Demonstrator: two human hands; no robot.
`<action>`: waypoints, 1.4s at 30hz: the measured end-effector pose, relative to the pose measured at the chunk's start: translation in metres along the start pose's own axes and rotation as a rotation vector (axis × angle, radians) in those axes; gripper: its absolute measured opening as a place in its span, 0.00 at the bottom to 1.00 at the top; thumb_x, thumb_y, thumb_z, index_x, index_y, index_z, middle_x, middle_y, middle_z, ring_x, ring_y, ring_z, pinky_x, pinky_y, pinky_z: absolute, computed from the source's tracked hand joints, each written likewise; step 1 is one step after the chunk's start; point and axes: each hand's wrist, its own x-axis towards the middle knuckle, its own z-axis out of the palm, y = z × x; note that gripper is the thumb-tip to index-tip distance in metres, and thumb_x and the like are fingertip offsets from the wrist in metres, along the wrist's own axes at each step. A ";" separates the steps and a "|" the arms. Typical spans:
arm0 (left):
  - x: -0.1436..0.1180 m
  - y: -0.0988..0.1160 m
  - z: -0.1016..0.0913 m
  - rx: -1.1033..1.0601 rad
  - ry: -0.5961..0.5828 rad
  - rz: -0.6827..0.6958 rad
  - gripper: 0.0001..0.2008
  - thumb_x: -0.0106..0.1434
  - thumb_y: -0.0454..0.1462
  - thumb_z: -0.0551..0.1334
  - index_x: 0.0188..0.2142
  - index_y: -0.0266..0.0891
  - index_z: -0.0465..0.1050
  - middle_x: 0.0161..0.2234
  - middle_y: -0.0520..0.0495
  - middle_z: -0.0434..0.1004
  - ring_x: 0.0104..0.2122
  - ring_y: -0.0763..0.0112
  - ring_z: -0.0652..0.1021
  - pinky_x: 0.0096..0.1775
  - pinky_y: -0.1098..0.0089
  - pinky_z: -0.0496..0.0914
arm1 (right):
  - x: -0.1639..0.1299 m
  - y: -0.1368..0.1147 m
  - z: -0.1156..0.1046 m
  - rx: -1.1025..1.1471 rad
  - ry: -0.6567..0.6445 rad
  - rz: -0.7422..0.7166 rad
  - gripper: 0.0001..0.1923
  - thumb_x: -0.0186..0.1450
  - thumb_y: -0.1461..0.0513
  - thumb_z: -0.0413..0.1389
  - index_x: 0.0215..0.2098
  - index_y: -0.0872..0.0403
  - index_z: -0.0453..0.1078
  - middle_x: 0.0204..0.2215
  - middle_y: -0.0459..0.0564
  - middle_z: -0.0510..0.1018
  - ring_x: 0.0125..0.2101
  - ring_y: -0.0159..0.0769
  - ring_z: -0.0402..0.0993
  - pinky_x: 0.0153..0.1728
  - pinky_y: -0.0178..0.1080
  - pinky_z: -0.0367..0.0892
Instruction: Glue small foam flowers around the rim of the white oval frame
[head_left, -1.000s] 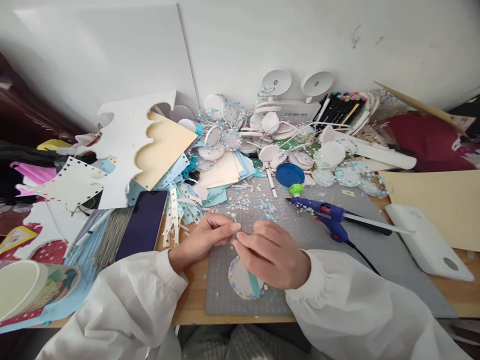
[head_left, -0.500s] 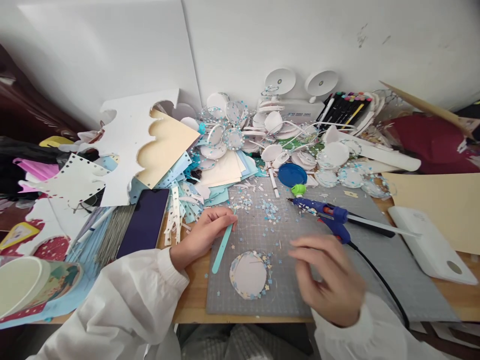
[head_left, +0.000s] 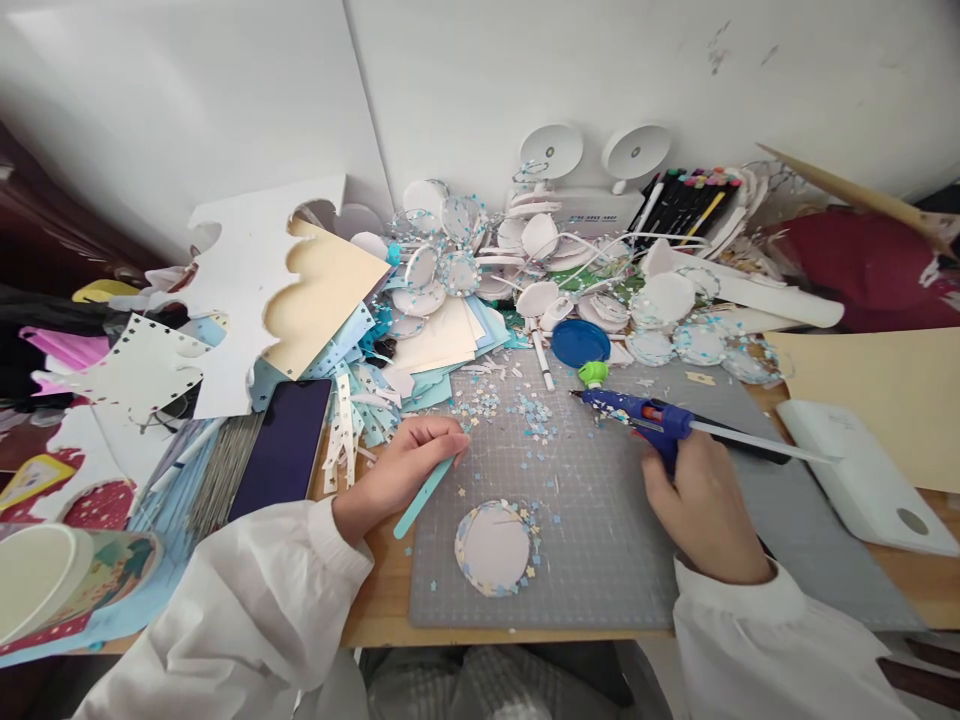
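Nearest the body, at six o'clock, the grey cutting mat (head_left: 600,520) runs almost to the front edge of the wooden table (head_left: 375,610), and on it lies a round white paper disc (head_left: 493,547) rimmed with small blue and cream flecks, flat and touched by neither hand. At about eight o'clock from the disc, the left hand (head_left: 401,470) rests at the mat's left edge, its fingers curled narrow around the upper end of a teal paper strip (head_left: 421,495), which slants down and left across that edge. At three o'clock from the disc, the right hand (head_left: 701,505) is wrapped around the handle of the blue glue gun (head_left: 645,418); the fingers close on the grip, and the nozzle points toward ten o'clock over loose confetti. Between the two hands the mat is bare apart from the disc and scattered flecks, the widest open stretch on the table. Beyond the left hand, at ten o'clock, a dark phone (head_left: 283,450) lies just beside a heap of punched blue and white paper offcuts. At twelve o'clock a blue round lid (head_left: 580,343) sits at the mat's far edge, with a pile of white paper discs (head_left: 525,260) crowding behind it up to the wall. At two o'clock a row of marker pens (head_left: 682,205) leans near the wall, and at three o'clock a white flat device (head_left: 862,480) lies on the mat's right part, just beside a cream card sheet.
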 end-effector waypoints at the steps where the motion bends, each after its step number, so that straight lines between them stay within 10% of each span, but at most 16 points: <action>1: 0.000 -0.001 0.000 0.001 -0.006 0.004 0.18 0.58 0.43 0.59 0.16 0.36 0.62 0.17 0.53 0.57 0.21 0.76 0.59 0.24 0.73 0.55 | 0.002 -0.001 0.000 0.014 -0.009 0.002 0.10 0.61 0.59 0.48 0.38 0.56 0.63 0.30 0.58 0.71 0.35 0.51 0.69 0.35 0.50 0.65; 9: 0.000 -0.012 -0.002 0.032 -0.130 0.015 0.21 0.61 0.46 0.59 0.17 0.36 0.60 0.17 0.55 0.54 0.19 0.78 0.57 0.22 0.74 0.52 | 0.039 -0.039 -0.019 0.258 -0.046 0.357 0.18 0.48 0.49 0.61 0.23 0.50 0.60 0.16 0.45 0.68 0.18 0.38 0.66 0.22 0.40 0.61; 19: 0.000 -0.010 -0.002 0.119 -0.189 0.052 0.19 0.62 0.43 0.58 0.19 0.34 0.66 0.18 0.53 0.60 0.20 0.77 0.61 0.23 0.74 0.54 | 0.046 -0.076 0.003 0.659 -0.155 0.264 0.11 0.46 0.57 0.57 0.16 0.50 0.58 0.12 0.41 0.64 0.15 0.30 0.59 0.17 0.35 0.59; 42: 0.002 -0.006 -0.001 0.086 -0.258 0.068 0.22 0.62 0.42 0.57 0.16 0.37 0.54 0.17 0.56 0.49 0.19 0.78 0.53 0.22 0.72 0.49 | 0.039 -0.070 0.012 0.545 -0.182 0.177 0.09 0.47 0.58 0.54 0.16 0.50 0.57 0.11 0.41 0.63 0.15 0.30 0.57 0.16 0.35 0.56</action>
